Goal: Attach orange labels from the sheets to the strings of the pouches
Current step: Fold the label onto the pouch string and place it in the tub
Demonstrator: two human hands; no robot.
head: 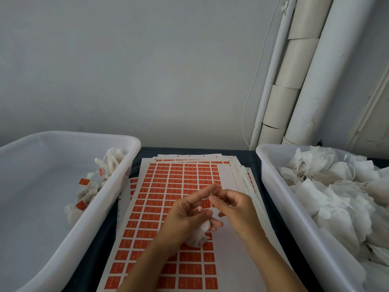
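A stack of label sheets (168, 186) with rows of orange labels lies in the middle of the dark table. Over it, my left hand (185, 218) holds a small white pouch (200, 234) in its curled lower fingers, its index finger stretched toward my right hand. My right hand (233, 209) pinches something thin and white at its fingertips, where the two hands meet; it looks like the pouch's string. An orange label (205, 203) shows just below that meeting point, between the hands; whether it is stuck to a finger or to the sheet I cannot tell.
A white tub (117, 186) on the left holds a few pouches with orange labels (84, 182) on them. A white tub (271, 186) on the right is heaped with unlabelled white pouches (328, 186). White pipes run up the wall at the back right.
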